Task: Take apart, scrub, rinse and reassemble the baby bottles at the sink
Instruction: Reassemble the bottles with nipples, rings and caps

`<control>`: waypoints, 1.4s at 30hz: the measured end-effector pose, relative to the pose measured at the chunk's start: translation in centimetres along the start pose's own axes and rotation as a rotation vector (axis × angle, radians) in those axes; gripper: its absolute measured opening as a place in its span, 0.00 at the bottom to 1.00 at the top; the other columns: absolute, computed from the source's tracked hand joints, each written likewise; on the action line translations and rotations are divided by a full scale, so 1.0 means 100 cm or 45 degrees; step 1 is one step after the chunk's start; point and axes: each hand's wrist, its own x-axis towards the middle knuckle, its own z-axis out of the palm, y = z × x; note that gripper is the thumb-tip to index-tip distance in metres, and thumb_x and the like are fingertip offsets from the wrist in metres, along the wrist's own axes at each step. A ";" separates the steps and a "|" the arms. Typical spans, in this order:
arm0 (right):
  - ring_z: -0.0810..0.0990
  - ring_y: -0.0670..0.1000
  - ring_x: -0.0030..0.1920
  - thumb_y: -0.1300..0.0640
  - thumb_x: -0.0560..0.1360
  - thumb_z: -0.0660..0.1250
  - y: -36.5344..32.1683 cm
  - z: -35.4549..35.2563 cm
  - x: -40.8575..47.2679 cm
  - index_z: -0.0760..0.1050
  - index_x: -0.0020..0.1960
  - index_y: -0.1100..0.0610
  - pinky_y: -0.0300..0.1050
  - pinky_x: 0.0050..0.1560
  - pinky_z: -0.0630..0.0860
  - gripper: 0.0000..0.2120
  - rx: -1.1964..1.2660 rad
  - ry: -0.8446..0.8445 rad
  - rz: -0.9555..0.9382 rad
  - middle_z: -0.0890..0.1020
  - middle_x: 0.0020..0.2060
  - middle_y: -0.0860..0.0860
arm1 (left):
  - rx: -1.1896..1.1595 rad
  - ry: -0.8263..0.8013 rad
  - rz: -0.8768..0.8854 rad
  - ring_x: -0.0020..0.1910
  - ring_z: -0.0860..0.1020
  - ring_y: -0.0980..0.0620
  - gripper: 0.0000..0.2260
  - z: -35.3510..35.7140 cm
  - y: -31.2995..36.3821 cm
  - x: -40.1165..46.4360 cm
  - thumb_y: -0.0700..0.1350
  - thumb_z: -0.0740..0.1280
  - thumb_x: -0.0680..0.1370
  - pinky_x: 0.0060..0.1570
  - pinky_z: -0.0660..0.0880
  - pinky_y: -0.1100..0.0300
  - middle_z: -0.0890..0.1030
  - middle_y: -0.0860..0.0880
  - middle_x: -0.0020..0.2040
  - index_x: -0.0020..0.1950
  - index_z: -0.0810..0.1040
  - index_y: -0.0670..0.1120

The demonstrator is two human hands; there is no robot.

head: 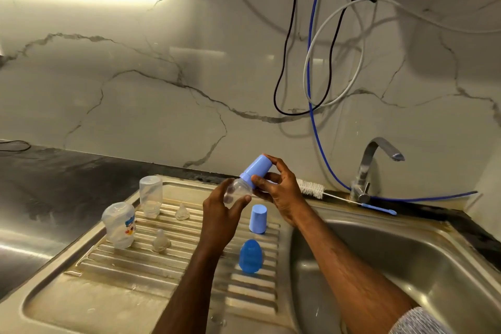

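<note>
**Cap and bottle meet above the drainer**

We hold a clear bottle tilted in mid-air over the ribbed drainer, just left of the sink. Our left hand curls round the bottle's body, thumb across the front. Our right hand pinches the blue cap and its collar at the neck, fingers spread round it. So both grips are closed on something: left on the bottle, right on the cap. Whether the cap is going on or coming off, we cannot tell.

What could go wrong? The bottle looks wet and smooth, and we judge a hard twist could spin it in the left hand or pop it loose over the drainer. If the collar goes on crooked, the thread may cross and jam. Below the hands stand a loose blue cup and a darker blue dome; a dropped piece could knock them over. Further left, two upturned clear bottles and two teats sit apart on the ribs. The brush lies on the rim near the tap.
</note>
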 end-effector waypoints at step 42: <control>0.79 0.52 0.58 0.60 0.67 0.81 0.052 0.176 0.116 0.72 0.69 0.56 0.52 0.61 0.78 0.34 -0.899 -0.048 -0.022 0.80 0.62 0.53 | 0.913 -0.540 -0.062 0.50 0.82 0.50 0.09 -0.193 -0.036 0.133 0.42 0.75 0.76 0.56 0.81 0.54 0.84 0.46 0.51 0.55 0.82 0.43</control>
